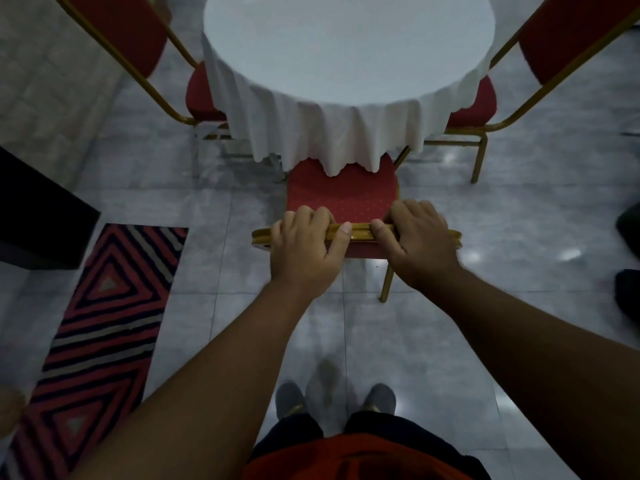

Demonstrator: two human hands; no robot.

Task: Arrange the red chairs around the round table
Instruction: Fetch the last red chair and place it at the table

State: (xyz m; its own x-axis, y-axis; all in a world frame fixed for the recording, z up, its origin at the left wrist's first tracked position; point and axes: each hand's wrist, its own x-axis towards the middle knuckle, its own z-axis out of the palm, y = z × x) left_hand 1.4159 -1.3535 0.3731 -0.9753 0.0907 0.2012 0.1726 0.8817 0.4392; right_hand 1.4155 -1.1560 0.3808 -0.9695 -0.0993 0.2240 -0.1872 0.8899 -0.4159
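Note:
A round table (346, 46) with a white cloth stands ahead of me. A red chair with a gold frame (341, 194) sits at its near side, the seat's front tucked under the hanging cloth. My left hand (304, 247) and my right hand (415, 244) both grip the gold top rail of this chair's back, side by side. A second red chair (131, 39) stands at the table's left, its seat partly under the cloth. A third red chair (561, 43) stands at the right, likewise tucked in.
The floor is grey glossy tile. A red and black zigzag rug (104, 306) lies at the left, beside a dark box-like object (38, 216). Dark objects (628, 237) sit at the right edge. My feet (332, 398) are just behind the chair.

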